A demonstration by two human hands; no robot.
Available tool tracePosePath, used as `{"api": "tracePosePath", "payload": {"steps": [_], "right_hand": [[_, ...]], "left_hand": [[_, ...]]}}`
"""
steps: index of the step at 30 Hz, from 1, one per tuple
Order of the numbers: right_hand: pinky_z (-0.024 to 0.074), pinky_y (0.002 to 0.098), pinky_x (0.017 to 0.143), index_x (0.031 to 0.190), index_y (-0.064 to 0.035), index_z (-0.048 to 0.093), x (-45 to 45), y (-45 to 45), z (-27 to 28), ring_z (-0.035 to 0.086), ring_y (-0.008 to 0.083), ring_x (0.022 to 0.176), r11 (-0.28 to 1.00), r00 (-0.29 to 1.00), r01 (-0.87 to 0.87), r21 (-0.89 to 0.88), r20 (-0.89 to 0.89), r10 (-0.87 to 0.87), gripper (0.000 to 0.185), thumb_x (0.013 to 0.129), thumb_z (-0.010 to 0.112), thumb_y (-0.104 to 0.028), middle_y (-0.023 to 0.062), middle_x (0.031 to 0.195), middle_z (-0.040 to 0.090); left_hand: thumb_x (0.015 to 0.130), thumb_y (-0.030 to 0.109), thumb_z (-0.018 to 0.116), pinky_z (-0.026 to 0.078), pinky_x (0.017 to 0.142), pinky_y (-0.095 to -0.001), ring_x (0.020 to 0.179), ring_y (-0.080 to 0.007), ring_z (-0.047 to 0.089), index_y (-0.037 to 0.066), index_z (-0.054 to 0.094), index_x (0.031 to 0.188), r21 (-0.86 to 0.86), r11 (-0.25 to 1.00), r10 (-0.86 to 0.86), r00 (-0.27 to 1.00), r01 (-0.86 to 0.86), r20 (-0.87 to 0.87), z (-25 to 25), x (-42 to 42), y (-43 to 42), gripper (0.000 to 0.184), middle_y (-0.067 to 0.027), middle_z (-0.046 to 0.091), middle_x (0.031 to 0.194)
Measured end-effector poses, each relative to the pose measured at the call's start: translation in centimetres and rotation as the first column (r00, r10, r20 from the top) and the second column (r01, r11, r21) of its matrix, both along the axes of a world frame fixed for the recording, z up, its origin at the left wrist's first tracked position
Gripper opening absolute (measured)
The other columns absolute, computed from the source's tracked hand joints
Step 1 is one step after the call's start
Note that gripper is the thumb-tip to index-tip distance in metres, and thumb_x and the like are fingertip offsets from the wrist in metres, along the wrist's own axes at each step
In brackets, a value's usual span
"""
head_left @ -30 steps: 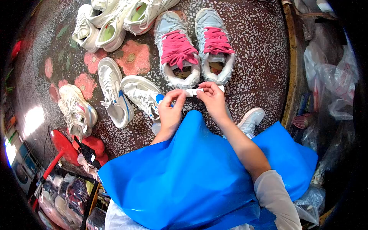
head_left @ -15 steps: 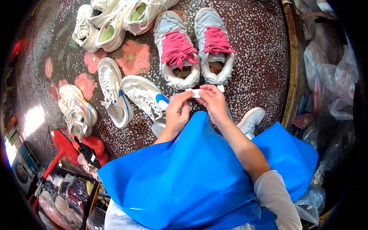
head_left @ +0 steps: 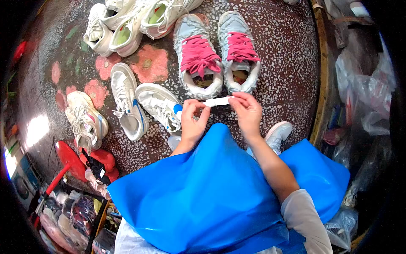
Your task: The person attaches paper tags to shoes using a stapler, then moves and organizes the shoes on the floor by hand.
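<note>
A short white strip (head_left: 218, 102), perhaps paper or tape, is stretched level between my two hands. My left hand (head_left: 194, 120) pinches its left end between thumb and fingers, and my right hand (head_left: 248, 113) grips the other end the same way. Just beyond the strip stand two pale blue-grey sneakers with pink laces, the left shoe (head_left: 198, 55) and the right shoe (head_left: 239, 51), heels toward me. A white shoe with a blue patch (head_left: 160, 106) lies on its side near my left hand. Below my hands a blue apron (head_left: 203, 186) covers my lap.
More white shoes (head_left: 127, 29) cluster at the upper left, with other loose shoes (head_left: 86, 120) lower down. Red plastic items (head_left: 72, 161) and bagged goods (head_left: 67, 220) sit at lower left. Clear plastic bags (head_left: 368, 84) line the right, past a wooden edge (head_left: 321, 76).
My hands have moved apart, the right one going rightward. More of the white strip now shows between them, drawn out straight.
</note>
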State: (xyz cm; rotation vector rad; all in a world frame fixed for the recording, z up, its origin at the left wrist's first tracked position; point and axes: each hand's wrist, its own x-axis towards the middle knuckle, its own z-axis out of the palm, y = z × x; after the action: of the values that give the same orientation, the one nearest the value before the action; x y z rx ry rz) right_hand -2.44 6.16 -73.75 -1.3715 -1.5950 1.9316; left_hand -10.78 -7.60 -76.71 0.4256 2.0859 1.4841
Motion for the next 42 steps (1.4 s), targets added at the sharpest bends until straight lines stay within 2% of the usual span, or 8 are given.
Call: {"api": "tracePosePath", "payload": {"steps": [3,5,8,14,17,23,31,42], "right_hand": [[0.0466,0.0252,0.07,0.1,-0.0009,0.057,-0.4,1.1,0.8,0.059,0.0116,0.081,0.942,0.995,-0.06,0.331,-0.054,0.083,0.016,0.086,0.059,-0.007,0.0058,0.086,0.062],[0.0474,0.0298,0.068,0.1,-0.0028,0.057,-1.5,2.1,3.8,0.06,0.018,0.079,0.874,0.98,-0.182,0.45,0.012,0.199,0.017,0.083,0.059,-0.005,0.0083,0.086,0.061],[0.0478,0.0355,0.067,0.101,-0.0044,0.059,-2.4,3.1,5.2,0.058,0.0288,0.076,0.428,0.652,-0.675,0.601,0.215,0.727,0.029,0.073,0.065,-0.004,0.0121,0.086,0.061],[0.048,0.0344,0.073,0.103,-0.0035,0.058,-2.2,0.9,4.3,0.06,0.0261,0.082,0.694,0.8,-0.569,0.44,0.101,0.592,0.029,0.076,0.066,-0.011,0.0131,0.092,0.061],[0.0479,0.0305,0.076,0.103,-0.0015,0.058,-1.2,0.5,3.6,0.062,0.0218,0.086,0.793,0.809,-0.587,0.162,0.111,0.577,0.028,0.081,0.065,-0.016,0.0127,0.091,0.063],[0.0459,0.0254,0.062,0.096,-0.0011,0.06,1.1,0.3,0.6,0.056,0.0123,0.064,0.902,0.899,-0.428,-0.057,0.08,0.431,0.017,0.088,0.055,-0.016,0.005,0.069,0.059],[0.0413,0.0289,0.055,0.082,-0.0033,0.047,1.7,-0.4,-2.0,0.05,0.0129,0.058,0.874,0.839,-0.439,-0.206,0.254,0.481,0.023,0.095,0.04,-0.021,0.0048,0.066,0.052],[0.0291,0.019,0.047,0.09,-0.0055,0.061,1.2,0.7,-3.5,0.038,0.002,0.053,0.872,0.873,-0.436,-0.225,0.128,0.47,0.021,0.089,0.056,-0.026,-0.0081,0.061,0.044]], "left_hand": [[0.074,0.005,0.067,0.044,0.066,-0.0264,0.079,-0.0174,0.052,0.003,0.06,0.092,-0.056,0.997,-0.076,0.934,0.06,-0.349,0.4,-0.7,-0.3,0.019,-0.0095,0.051,0.093],[0.073,0.003,0.066,0.045,0.069,-0.0275,0.079,-0.0177,0.053,0.003,0.059,0.096,0.054,0.995,-0.067,0.976,0.08,-0.206,2.3,-1.2,0.5,0.023,-0.0113,0.052,0.098],[0.074,0.001,0.065,0.047,0.073,-0.0278,0.078,-0.0173,0.057,0.003,0.05,0.113,0.168,0.976,-0.151,0.986,0.137,0.075,3.5,-0.9,1.3,0.042,-0.0108,0.056,0.093],[0.079,-0.005,0.058,0.047,0.073,-0.0243,0.083,-0.0121,0.056,0.001,0.043,0.12,0.221,0.974,-0.14,0.903,0.052,0.406,3.4,-0.9,1.3,0.043,-0.0069,0.058,0.091],[0.082,0.002,0.062,0.047,0.067,-0.0231,0.073,-0.0115,0.058,0.0,0.056,0.099,0.224,0.956,0.013,0.79,-0.189,0.613,2.7,-0.5,1.0,0.018,-0.0055,0.062,0.083],[0.086,0.01,0.06,0.041,0.055,-0.0204,0.06,-0.0061,0.05,0.002,0.058,0.094,0.154,0.979,0.006,0.774,-0.134,0.633,1.7,0.2,0.0,0.012,-0.0006,0.058,0.073],[0.088,0.012,0.056,0.039,0.051,-0.0198,0.06,-0.0063,0.048,0.003,0.054,0.1,0.047,0.972,0.135,0.712,-0.229,0.689,-0.1,1.0,0.0,0.015,0.0006,0.054,0.072],[0.088,0.013,0.057,0.038,0.053,-0.019,0.06,-0.0051,0.047,0.002,0.055,0.099,0.03,0.989,0.081,0.7,-0.145,0.71,-1.5,0.8,-0.2,0.016,0.0014,0.054,0.073]]}}
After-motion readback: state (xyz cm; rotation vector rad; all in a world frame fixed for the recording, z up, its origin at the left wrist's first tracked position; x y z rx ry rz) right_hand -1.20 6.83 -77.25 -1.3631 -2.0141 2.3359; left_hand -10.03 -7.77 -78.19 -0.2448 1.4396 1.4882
